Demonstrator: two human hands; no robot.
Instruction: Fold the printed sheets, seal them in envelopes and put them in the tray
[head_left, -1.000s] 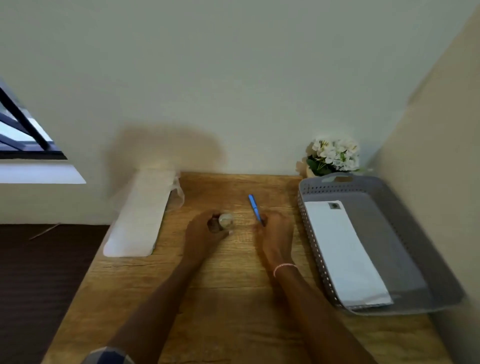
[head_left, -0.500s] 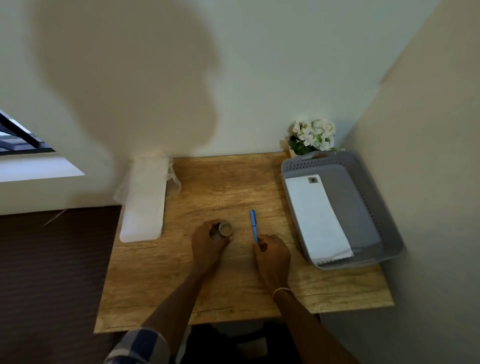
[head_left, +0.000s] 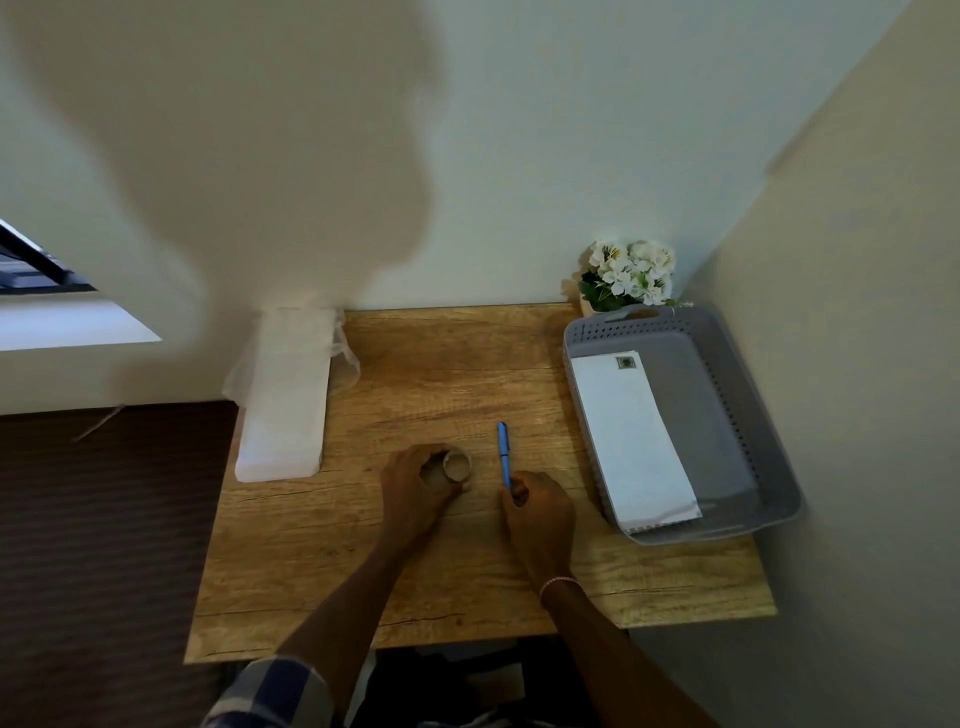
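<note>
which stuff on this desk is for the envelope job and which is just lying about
For the job: grey tray, with a stamped envelope in it; wrapped white stack at left; small round item, perhaps tape or glue, held by the left hand; blue pen held by the right hand.
Lying about: white flowers behind the tray.

A warm light-brown grain pattern is shown across the rectangular wooden table (head_left: 467, 364). The perforated plastic tray (head_left: 737, 415) is seen in grey, with rows of small holes dotted along its walls. The long paper envelope (head_left: 634, 441) is white, marked by 1 dark square stamp (head_left: 625, 362). The slim plastic pen (head_left: 503, 452) is coloured blue, the small round roll (head_left: 457, 465) tan, the wrapped paper stack (head_left: 283, 395) white. White petals over green leaves are shown by the flower bunch (head_left: 628, 275). A blue-and-white check is carried by the fabric sleeve (head_left: 275, 691).
</note>
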